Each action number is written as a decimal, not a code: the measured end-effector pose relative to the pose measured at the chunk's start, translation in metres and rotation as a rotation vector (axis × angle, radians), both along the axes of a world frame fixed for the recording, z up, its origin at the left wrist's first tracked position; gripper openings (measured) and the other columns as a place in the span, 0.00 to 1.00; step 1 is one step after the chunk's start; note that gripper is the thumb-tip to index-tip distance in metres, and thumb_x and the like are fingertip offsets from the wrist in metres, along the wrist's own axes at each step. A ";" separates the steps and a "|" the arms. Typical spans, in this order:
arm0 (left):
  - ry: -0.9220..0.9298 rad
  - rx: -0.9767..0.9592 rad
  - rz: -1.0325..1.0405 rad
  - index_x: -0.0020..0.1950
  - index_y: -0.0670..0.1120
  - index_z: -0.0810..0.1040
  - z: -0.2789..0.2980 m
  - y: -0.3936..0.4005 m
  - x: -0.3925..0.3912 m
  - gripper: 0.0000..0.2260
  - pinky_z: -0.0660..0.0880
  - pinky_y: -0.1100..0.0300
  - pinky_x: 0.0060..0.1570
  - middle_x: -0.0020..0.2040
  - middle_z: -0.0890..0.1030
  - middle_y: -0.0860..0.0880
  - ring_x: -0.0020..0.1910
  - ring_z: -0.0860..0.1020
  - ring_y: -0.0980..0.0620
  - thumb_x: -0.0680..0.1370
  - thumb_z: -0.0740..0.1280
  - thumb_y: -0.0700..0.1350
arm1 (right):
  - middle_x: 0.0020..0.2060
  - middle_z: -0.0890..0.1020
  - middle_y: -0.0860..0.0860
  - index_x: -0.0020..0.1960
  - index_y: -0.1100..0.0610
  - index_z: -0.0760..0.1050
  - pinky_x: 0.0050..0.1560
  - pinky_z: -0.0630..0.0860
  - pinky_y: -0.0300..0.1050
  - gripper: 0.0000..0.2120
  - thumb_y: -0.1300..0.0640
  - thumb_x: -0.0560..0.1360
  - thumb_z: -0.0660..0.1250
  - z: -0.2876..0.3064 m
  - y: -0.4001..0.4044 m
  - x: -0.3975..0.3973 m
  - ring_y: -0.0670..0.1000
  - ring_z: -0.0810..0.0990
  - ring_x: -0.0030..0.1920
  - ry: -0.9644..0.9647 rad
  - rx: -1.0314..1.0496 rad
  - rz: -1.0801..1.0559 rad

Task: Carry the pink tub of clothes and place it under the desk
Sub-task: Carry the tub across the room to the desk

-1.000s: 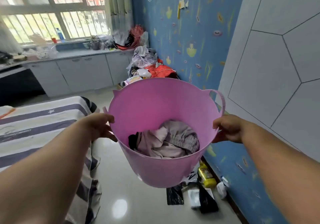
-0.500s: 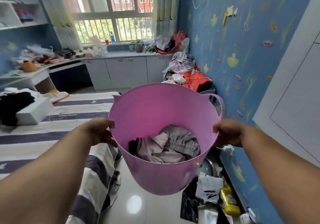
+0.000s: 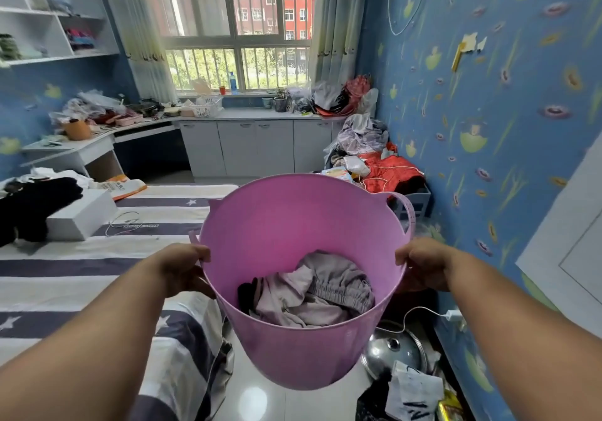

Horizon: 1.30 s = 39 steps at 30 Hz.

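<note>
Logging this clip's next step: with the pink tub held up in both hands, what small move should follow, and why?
Probably walk forward along the floor aisle between bed and wall. The left hand and right hand grip the pink tub by its rim, clothes inside, and the dark gap under the desk lies ahead left.

desk point(image 3: 70, 155) underside dark, tub point(image 3: 306, 349) hides floor, bed point(image 3: 65, 277) cut off left

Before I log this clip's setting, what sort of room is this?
Most likely a lived-in bedroom: a striped bed on the left, a corner desk beneath wall shelves, and clothes heaped by the blue wall.
</note>
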<state>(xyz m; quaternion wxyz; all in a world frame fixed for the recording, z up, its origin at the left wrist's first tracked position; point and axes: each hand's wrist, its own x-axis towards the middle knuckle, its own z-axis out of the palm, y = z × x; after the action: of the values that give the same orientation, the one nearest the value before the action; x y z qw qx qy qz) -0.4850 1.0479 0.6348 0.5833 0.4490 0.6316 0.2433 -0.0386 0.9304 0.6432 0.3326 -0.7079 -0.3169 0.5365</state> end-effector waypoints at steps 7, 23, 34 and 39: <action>0.003 -0.023 -0.008 0.57 0.30 0.73 0.003 0.060 -0.023 0.10 0.83 0.45 0.28 0.34 0.81 0.34 0.29 0.82 0.34 0.78 0.59 0.32 | 0.46 0.74 0.67 0.63 0.67 0.68 0.61 0.74 0.75 0.21 0.70 0.70 0.59 0.003 0.068 -0.027 0.66 0.78 0.42 0.019 -0.031 -0.007; -0.004 -0.004 0.005 0.57 0.29 0.73 0.021 0.161 -0.073 0.10 0.84 0.36 0.35 0.44 0.78 0.31 0.37 0.81 0.32 0.78 0.59 0.32 | 0.26 0.78 0.61 0.52 0.66 0.70 0.56 0.73 0.80 0.12 0.70 0.68 0.61 -0.006 0.195 -0.068 0.63 0.82 0.29 -0.041 -0.011 0.017; 0.027 -0.015 0.040 0.57 0.29 0.73 0.014 0.231 -0.044 0.11 0.81 0.32 0.53 0.37 0.82 0.33 0.40 0.80 0.32 0.79 0.58 0.33 | 0.38 0.72 0.61 0.56 0.70 0.70 0.26 0.81 0.54 0.12 0.74 0.73 0.58 -0.003 0.280 -0.046 0.62 0.79 0.22 0.035 0.019 0.043; 0.016 -0.010 0.088 0.58 0.27 0.73 0.017 0.271 -0.019 0.12 0.84 0.37 0.34 0.38 0.82 0.33 0.33 0.82 0.33 0.78 0.58 0.32 | 0.41 0.72 0.61 0.61 0.70 0.70 0.26 0.82 0.55 0.17 0.74 0.74 0.57 0.001 0.331 -0.019 0.61 0.79 0.26 0.036 0.028 0.105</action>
<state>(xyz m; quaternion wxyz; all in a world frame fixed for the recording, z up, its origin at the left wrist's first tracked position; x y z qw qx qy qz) -0.5041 1.3187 0.6519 0.5692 0.4198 0.6567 0.2618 -0.0579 1.2615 0.6444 0.3194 -0.6760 -0.3550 0.5612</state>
